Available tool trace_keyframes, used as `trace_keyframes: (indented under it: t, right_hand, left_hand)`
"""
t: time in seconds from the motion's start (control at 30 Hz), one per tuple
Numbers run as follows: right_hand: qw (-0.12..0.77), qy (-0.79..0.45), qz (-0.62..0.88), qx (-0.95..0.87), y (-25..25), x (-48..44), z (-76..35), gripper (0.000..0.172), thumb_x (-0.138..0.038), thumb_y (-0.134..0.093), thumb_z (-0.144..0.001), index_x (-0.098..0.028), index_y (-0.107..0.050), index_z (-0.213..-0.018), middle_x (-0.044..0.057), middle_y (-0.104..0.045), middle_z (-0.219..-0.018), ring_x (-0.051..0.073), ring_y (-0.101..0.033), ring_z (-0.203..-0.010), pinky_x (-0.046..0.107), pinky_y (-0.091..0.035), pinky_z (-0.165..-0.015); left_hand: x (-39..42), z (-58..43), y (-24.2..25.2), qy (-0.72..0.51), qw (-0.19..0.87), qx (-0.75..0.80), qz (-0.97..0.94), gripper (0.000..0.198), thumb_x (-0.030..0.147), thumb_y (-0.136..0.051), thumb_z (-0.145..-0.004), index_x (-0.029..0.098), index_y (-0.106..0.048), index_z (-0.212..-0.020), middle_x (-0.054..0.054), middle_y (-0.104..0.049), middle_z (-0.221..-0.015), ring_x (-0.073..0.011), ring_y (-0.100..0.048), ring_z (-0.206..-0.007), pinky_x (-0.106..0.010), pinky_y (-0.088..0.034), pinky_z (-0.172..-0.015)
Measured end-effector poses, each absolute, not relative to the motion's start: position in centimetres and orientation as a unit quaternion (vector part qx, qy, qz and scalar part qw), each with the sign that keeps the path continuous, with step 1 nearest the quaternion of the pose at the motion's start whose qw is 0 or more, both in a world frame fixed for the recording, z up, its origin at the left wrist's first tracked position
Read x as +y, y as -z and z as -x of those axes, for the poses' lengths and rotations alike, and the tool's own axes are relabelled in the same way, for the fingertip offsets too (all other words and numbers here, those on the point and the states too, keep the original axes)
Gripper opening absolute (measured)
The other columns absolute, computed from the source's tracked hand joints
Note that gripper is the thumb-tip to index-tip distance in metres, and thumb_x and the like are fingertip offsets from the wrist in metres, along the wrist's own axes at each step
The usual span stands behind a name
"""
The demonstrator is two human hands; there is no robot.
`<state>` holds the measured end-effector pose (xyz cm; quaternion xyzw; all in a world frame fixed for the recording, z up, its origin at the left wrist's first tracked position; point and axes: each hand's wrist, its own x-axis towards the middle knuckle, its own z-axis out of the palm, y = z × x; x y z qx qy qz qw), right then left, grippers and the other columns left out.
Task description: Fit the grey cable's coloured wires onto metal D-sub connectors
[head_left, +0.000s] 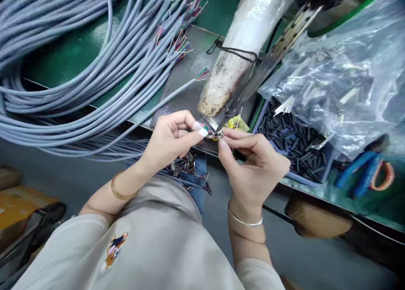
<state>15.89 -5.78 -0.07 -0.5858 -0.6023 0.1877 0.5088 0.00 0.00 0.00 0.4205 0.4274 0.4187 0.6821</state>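
Note:
My left hand is closed, pinching a small metal connector with coloured wires at its thumb and forefinger. My right hand is closed in a pinch on the connector's other end, near a thin soldering tip. A thin wire rises above its fingers. Both hands meet at the bench edge, just below a wrapped white cylinder. Several small dark connectors lie on my lap beneath the hands.
A large coil of grey cables with stripped coloured ends covers the green bench at left. A tray of black sleeves and a clear bag of parts sit at right. Blue-handled pliers lie far right. Cardboard boxes stand on the floor.

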Motion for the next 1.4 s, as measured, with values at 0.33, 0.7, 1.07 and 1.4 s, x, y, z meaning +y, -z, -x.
trace_keyframes:
  t: [0.33,0.7,1.07,1.4]
  right_hand:
    - [0.505,-0.131,0.576,-0.63,-0.2,-5.4,-15.9,0.014,-0.011,-0.077,-0.084,-0.025,-0.072,-0.087,-0.001,-0.082,-0.101,0.02,-0.08,-0.092,0.033,-0.068,-0.081]
    - [0.497,-0.108,0.577,-0.639,-0.5,-5.6,-15.9,0.016,-0.011,-0.075,-0.085,-0.024,-0.067,-0.083,0.0,-0.082,-0.106,0.02,-0.081,-0.09,0.032,-0.068,-0.074]
    - [0.454,-0.069,0.574,-0.678,0.0,-6.1,-16.4,0.017,-0.009,-0.074,-0.085,-0.025,-0.067,-0.086,-0.001,-0.082,-0.103,0.02,-0.08,-0.09,0.028,-0.064,-0.069]
    - [0.43,-0.002,0.586,-0.687,0.4,-6.6,-16.3,0.012,-0.012,-0.072,-0.088,-0.023,-0.069,-0.088,-0.001,-0.082,-0.097,0.018,-0.08,-0.083,0.024,-0.062,-0.066]
  left_hand:
    - [-0.4,-0.5,-0.6,-0.441,0.634,0.434,-0.464,0.031,0.023,-0.083,-0.075,0.017,-0.053,-0.069,0.002,-0.062,-0.068,0.001,-0.035,-0.039,-0.017,-0.022,-0.033]
    - [-0.2,-0.5,-0.7,-0.435,0.642,0.422,-0.47,0.026,0.021,-0.077,-0.076,0.018,-0.051,-0.07,0.002,-0.064,-0.069,0.0009,-0.035,-0.04,-0.017,-0.024,-0.034]
    - [-0.7,-0.4,-0.3,-0.407,0.631,0.445,-0.488,0.02,0.018,-0.072,-0.075,0.018,-0.053,-0.07,0.002,-0.056,-0.065,-0.0014,-0.031,-0.045,-0.019,-0.019,-0.039]
    - [-1.8,-0.3,0.3,-0.412,0.557,0.451,-0.563,0.014,0.021,-0.068,-0.085,0.016,-0.059,-0.076,-0.001,-0.061,-0.072,-0.0047,-0.038,-0.051,-0.022,-0.028,-0.046]
